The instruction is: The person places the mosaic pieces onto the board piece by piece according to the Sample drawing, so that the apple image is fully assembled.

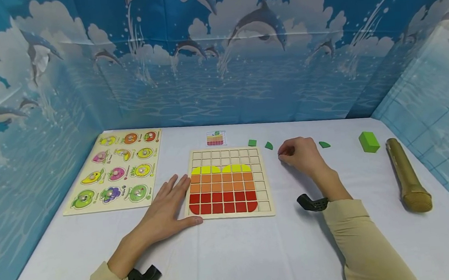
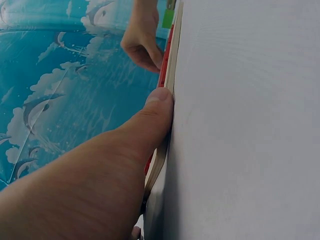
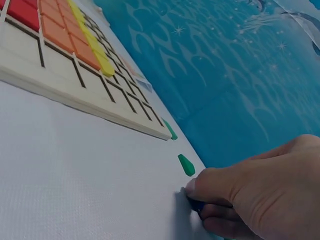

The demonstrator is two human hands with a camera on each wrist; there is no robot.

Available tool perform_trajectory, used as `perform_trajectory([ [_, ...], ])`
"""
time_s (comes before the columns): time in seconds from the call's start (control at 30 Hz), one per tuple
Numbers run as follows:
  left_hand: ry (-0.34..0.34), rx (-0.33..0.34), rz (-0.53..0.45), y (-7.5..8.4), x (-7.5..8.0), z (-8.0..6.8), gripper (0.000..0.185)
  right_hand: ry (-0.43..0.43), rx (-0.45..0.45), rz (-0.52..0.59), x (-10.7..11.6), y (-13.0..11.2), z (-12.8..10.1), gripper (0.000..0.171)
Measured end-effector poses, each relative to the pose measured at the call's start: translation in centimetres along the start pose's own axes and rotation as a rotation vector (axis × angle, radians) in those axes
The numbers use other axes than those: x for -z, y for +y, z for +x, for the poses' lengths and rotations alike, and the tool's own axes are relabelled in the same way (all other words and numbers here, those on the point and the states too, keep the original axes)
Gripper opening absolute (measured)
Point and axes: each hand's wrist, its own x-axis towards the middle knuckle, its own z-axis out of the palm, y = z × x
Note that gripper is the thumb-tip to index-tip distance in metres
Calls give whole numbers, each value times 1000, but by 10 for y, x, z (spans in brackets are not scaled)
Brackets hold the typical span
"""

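A wooden grid board (image 1: 264, 201) lies on the table, its squares partly filled with red, orange and yellow tiles (image 1: 221, 186). My left hand (image 1: 166, 214) rests along the board's left edge, fingers spread and straight. Its thumb (image 2: 159, 107) touches the board's front edge in the left wrist view. Right of the board, my right hand (image 1: 302, 156) pinches a small dark, bluish piece (image 3: 196, 204) close to the cloth; the fingers hide most of it. Near that hand lie a green square tile (image 1: 252, 142), a green rounded tile (image 1: 269, 145) and another green tile (image 1: 324, 144).
A small picture card (image 1: 216, 138) lies behind the board. To the left is a fruit puzzle board (image 1: 124, 174). A green block (image 1: 368, 142) and a brownish-gold microphone-shaped object (image 1: 408, 176) lie at the right. A dolphin-print curtain (image 1: 220, 91) bounds the white table.
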Motion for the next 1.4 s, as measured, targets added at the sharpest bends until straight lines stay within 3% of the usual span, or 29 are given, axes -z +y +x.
perform_trajectory([
  [0.33, 23, -11, -6, 0, 0, 0, 112, 16, -38, -2, -1, -6, 1, 13],
  [0.7, -8, 17, -16, 2, -1, 0, 114, 139, -10, 121, -12, -21, 2, 11],
  [1.4, -15, 28, -10, 1, -1, 0, 115, 31, 8, 375, -55, -104, 22, 13],
])
